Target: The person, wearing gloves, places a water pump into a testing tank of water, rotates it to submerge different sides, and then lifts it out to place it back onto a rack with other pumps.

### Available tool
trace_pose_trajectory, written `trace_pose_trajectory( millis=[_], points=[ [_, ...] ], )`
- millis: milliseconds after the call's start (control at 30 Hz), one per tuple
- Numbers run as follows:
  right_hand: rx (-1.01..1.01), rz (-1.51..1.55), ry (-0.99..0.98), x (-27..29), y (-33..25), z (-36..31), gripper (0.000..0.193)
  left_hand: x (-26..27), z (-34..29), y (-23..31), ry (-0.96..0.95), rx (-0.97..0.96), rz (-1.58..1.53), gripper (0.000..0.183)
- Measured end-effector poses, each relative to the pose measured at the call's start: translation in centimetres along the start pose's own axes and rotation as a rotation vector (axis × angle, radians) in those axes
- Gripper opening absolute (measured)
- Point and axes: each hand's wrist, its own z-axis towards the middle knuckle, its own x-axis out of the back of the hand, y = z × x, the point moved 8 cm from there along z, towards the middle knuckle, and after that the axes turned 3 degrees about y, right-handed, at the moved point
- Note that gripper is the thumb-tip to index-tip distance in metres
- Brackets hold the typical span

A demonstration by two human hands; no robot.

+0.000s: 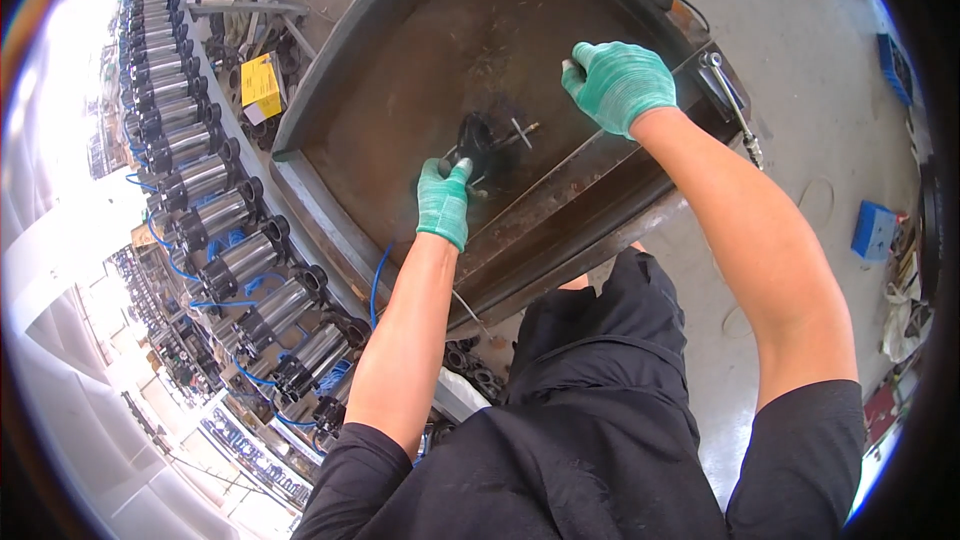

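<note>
My left hand point(443, 202), in a green knitted glove, pinches the near edge of a dark rounded part point(474, 136) between thumb and fingers. That part sits near the middle of the worktop point(400, 70), a brown, stained metal surface with raised sides. Just right of the part lies a small cross-shaped metal piece point(522, 133) with a brass-coloured end.

My right hand point(622, 88), gloved the same way, is up over the right side of the worktop, well apart from the left, with its fingers curled in (whether anything is inside them I cannot tell, since the back of the glove faces me). Nearest to it, at the worktop's right edge, is a chrome ratchet wrench point(735, 105), its handle slanting down toward the edge.

To my left runs a long row of shiny metal cylinders point(228, 198) with black end fittings, blue hoses point(378, 285) looping around them. A yellow box point(262, 88) rests among dark parts beyond the worktop's left side. Off to my right, a blue bin point(874, 230) stands on the grey floor point(800, 60). My black shorts point(600, 325) show below the worktop's near edge.
</note>
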Motion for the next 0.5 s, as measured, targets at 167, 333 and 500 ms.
trace_pose_trajectory(
  millis=[167,333,500],
  points=[
    [-0.005,-0.001,-0.01,-0.2,0.2,0.0,0.038,0.1,-0.8,-0.2,0.023,-0.011,0.029,0.021],
    [-0.009,-0.009,-0.026,0.2,-0.1,-0.1,0.038,0.5,-0.9,-0.5,0.072,-0.057,0.065,0.021],
    [-0.011,-0.014,-0.016,0.0,0.2,-0.1,0.038,0.5,-1.2,-0.3,0.102,-0.036,0.068,0.021]
  ],
)
